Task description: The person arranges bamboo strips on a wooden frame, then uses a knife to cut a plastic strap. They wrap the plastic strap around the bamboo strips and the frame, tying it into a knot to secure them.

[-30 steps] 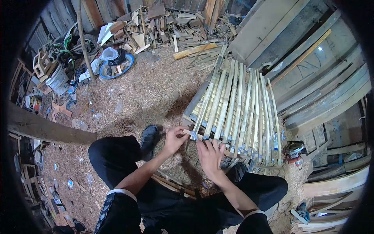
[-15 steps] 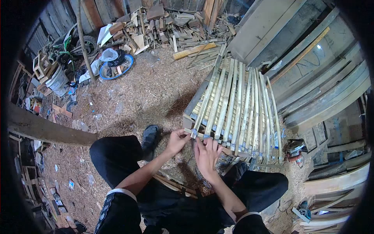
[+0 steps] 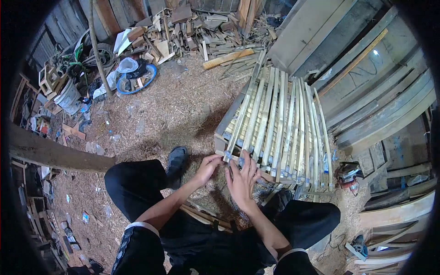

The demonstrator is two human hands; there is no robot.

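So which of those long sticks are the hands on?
The leftmost stick in the row: the left hand is at its near, blue-marked end, the right hand spread just beside it. The sticks farther right have no hand near.

The person sat on the sawdust floor (image 3: 174, 110), black-trousered legs spread, with a frame of pale slats (image 3: 275, 119) lying before them. The left hand (image 3: 207, 166) was curled at the frame's near left corner, its fingertips against a short crosspiece (image 3: 229, 156); whether it gripped the piece I could not tell. The right hand (image 3: 241, 179) lay just beside it, fingers spread over the blue-marked slat ends along the near edge. A dark shoe (image 3: 175, 161) rested left of the hands. A red power tool (image 3: 347, 176) sat off the frame's near right corner, and a scrap-wood heap (image 3: 183, 32) lay beyond its far edge.
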